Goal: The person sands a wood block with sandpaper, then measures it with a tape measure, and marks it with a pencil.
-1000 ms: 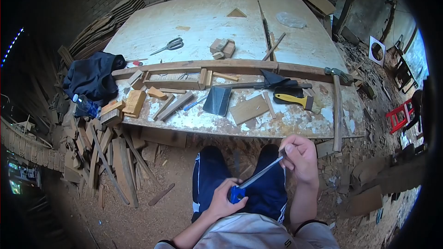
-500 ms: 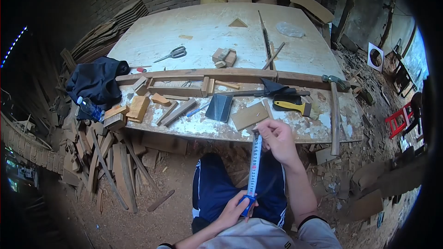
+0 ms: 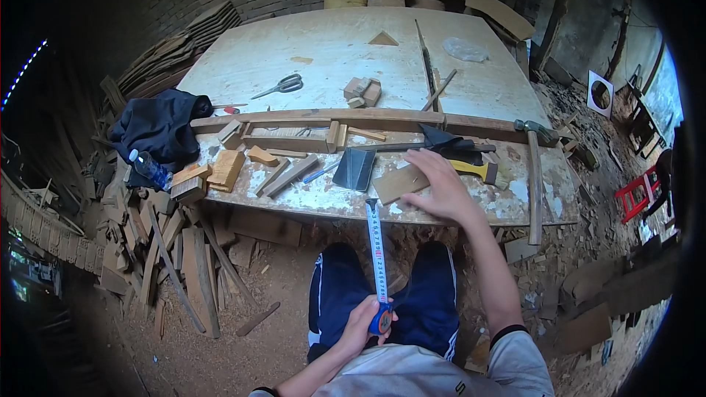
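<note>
Low in the head view, my left hand (image 3: pixel 360 326) is closed around the blue case of a tape measure (image 3: pixel 376 257) near my lap. Its white blade sticks out toward the table, and the hooked end overlaps the front edge. My right hand (image 3: pixel 441 189) is open, thumb and fingers apart, over a small flat wooden board (image 3: pixel 400 184). It partly covers a yellow-handled brush (image 3: pixel 474 169). Left of the board lies a dark flat rectangular object (image 3: pixel 354 169), with a blue pen (image 3: pixel 321 171) beside it.
A hammer (image 3: pixel 535 184) lies at the table's (image 3: pixel 257 51) right, its handle past the front edge. A long wooden beam (image 3: pixel 294 115) crosses the table. Scissors (image 3: pixel 279 86), wood blocks (image 3: pixel 226 169), a water bottle (image 3: pixel 151 169) and dark cloth (image 3: pixel 158 129) lie about. Scrap wood (image 3: pixel 195 272) covers the floor at left.
My right hand has let go of the tape's end and moved up over the board, its fingers spreading. The tape's blade has swung left, still out of its case.
</note>
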Motion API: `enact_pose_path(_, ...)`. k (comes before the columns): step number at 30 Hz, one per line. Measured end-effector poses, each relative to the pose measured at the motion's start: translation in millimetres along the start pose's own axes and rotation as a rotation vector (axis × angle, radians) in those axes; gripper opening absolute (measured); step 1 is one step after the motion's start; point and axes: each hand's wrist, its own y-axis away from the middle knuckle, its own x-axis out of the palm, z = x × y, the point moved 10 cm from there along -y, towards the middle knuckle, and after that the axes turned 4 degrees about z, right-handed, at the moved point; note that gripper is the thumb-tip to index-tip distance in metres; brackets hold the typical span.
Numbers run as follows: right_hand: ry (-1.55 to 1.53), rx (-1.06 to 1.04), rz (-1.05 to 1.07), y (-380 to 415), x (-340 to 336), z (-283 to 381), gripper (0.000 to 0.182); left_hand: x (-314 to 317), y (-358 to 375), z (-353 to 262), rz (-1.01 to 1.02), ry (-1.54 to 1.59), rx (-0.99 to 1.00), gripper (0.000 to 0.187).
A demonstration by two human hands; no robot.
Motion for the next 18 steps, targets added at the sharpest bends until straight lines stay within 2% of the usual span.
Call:
enact_pose_path(3,0.134,0.005,0.175,-1,15,-13,0.081,-2,0,-2,-0.003,-0.014,0.014,0.046)
enact_pose_path(6,0.052,0.028,0.327,-8,24,-24,0.083,-1,0,-1,-0.007,-0.025,0.007,0.046)
enact_pose_path(9,0.068,0.039,0.348,-13,21,-24,0.084,1,-2,0,-0.008,-0.026,-0.002,0.046)
enact_pose_path(18,0.002,-0.081,-0.158,21,2,-7,0.085,0,-12,-13,-0.028,-0.159,0.037,0.045)
